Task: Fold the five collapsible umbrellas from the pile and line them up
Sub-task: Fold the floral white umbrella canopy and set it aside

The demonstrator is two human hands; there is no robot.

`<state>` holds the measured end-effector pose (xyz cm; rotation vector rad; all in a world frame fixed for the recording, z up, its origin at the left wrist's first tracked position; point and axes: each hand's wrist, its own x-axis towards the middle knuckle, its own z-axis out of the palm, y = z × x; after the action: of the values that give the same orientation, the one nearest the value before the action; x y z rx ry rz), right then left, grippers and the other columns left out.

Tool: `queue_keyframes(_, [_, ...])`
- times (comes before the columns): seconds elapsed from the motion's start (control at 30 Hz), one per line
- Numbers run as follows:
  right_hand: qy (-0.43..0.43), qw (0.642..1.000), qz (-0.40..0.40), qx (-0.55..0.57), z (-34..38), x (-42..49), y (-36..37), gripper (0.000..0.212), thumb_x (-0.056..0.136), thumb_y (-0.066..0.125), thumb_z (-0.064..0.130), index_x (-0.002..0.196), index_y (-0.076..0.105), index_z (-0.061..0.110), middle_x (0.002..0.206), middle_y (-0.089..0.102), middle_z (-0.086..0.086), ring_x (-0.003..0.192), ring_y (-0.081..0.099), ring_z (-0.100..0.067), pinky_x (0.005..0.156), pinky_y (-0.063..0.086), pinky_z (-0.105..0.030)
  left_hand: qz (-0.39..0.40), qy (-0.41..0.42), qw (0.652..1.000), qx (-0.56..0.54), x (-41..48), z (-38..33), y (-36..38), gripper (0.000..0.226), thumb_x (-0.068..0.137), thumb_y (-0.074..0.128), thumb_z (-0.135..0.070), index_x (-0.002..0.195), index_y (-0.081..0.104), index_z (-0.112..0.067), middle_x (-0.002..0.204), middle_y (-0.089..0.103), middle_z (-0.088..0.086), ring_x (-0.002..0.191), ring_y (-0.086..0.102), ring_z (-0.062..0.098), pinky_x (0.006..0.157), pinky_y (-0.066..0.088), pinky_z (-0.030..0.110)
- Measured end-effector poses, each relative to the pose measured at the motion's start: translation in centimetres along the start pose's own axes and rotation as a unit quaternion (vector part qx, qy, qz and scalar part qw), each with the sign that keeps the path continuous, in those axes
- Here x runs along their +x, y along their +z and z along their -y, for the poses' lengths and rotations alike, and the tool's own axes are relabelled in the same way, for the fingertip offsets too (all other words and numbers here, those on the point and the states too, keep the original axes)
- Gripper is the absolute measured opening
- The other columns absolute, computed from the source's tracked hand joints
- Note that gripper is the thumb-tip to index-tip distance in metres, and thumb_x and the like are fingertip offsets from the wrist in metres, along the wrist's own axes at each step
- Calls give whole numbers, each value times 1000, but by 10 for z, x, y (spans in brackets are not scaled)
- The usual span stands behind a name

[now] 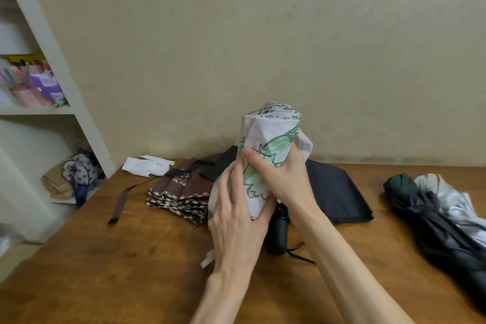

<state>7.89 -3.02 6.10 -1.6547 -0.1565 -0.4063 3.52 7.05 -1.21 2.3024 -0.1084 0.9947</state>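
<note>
Shelf unit point(86, 123) at far L: upper shelf had a purple cup point(47, 84) and a pink holder point(29, 97) stuffed w/ what looked like pens, too blurred to say. Lower shelf held a spotted pouch point(81, 168) beside a tan bundle point(56, 185). Over to the action: the white umbrella w/ green leaf print point(271, 134) was up off the wooden table point(105, 271), held nearly vertical, long axis top-to-bottom, pleated canopy end pointing up and leaning a touch R; handle end hidden in the hands. L hand point(236, 218) gripped the lower part, fingers laid up the cloth. R hand point(281, 176) clasped the middle, thumb across the print. White strap point(208, 260) dangled below the L hand. Flat on the table behind: brown umbrella w/ checked trim point(181, 192) at L, brown strap point(126, 197) trailing loose; black umbrella point(339, 192) behind the hands, black handle point(277, 229) toward the person; dark green & silver umbrella point(431, 216) far R, well apart. White folded piece point(147, 166) by the wall, cloth or paper, couldn't tell
</note>
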Motion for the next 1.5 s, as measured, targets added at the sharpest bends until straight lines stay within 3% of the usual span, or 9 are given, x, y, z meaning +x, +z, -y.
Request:
queue_keyframes(0.2, [17, 989, 146, 29, 21, 2, -18, 32, 95, 78, 45, 117, 76, 22, 108, 81, 7, 101, 76, -11, 85, 63, -30, -31, -95, 969, -227, 12, 4, -20, 76, 88, 74, -54, 154, 48, -28, 128, 69, -25, 113, 70, -1, 87, 58, 18])
queue_keyframes(0.37, [-78, 991, -77, -74, 8, 22, -57, 16, 96, 77, 25, 112, 75, 25, 102, 75, 5, 91, 69, -8, 75, 53, -26, -12, -111, 930, -350, 19, 13, -31, 67, 90, 77, -32, 151, 52, -20, 131, 65, -34, 123, 62, -8, 95, 50, 10])
queue_keyframes(0.5, [2, 993, -18, -114, -17, 28, -70, 65, 95, 78, 45, 152, 48, 34, 137, 54, 12, 120, 57, -5, 89, 49, -22, 12, -108, 924, -366, 19, 18, -32, 66, 91, 79, -27, 150, 51, -19, 131, 66, -31, 125, 62, -6, 96, 49, 9])
queue_keyframes(0.6, [57, 998, 0, -14, -25, 27, -71, 53, 94, 79, 45, 141, 63, 26, 123, 75, 8, 108, 74, -13, 81, 63, -31, 11, -103, 923, -372, 19, 21, -32, 67, 90, 80, -33, 150, 52, -21, 133, 65, -30, 128, 60, -5, 96, 49, 9])
queue_keyframes(0.73, [57, 997, -20, 56, -21, 25, -75, 12, 98, 78, 22, 109, 79, 18, 94, 83, -4, 84, 80, -24, 71, 67, -40, 2, -121, 923, -365, 20, 28, -32, 63, 92, 82, -36, 147, 53, -30, 135, 65, -26, 128, 61, 0, 101, 59, 35])
queue_keyframes(0.93, [11, 996, 58, 60, -13, 34, -104, 50, 97, 78, 16, 135, 64, 46, 109, 71, -32, 95, 72, -46, 90, 60, -53, -7, -149, 923, -354, 25, 37, -35, 57, 90, 79, -36, 142, 56, -38, 133, 66, -30, 129, 60, -3, 111, 52, 38])
queue_keyframes(1.07, [-3, 994, 109, 21, -10, 30, -112, 34, 99, 70, 0, 116, 73, 30, 106, 80, -15, 88, 77, -35, 75, 66, -45, 21, -134, 931, -338, 25, 45, -36, 61, 89, 83, -40, 145, 58, -36, 132, 68, -20, 120, 69, 20, 92, 60, 63])
queue_keyframes(1.23, [-36, 987, 145, -64, -12, 32, -117, 24, 101, 72, 12, 115, 64, 29, 102, 79, -12, 93, 73, -42, 81, 60, -58, 25, -88, 935, -344, 27, 46, -42, 72, 84, 80, -47, 147, 57, -23, 135, 68, -20, 131, 61, 4, 102, 51, 16])
queue_keyframes(1.5, [-89, 988, 93, -80, -15, 35, -107, 8, 100, 74, 28, 103, 72, 21, 84, 73, -11, 71, 61, -14, 66, 47, -33, 17, -69, 938, -339, 27, 51, -40, 68, 87, 85, -29, 148, 56, -19, 135, 67, -22, 131, 61, 4, 101, 51, 14])
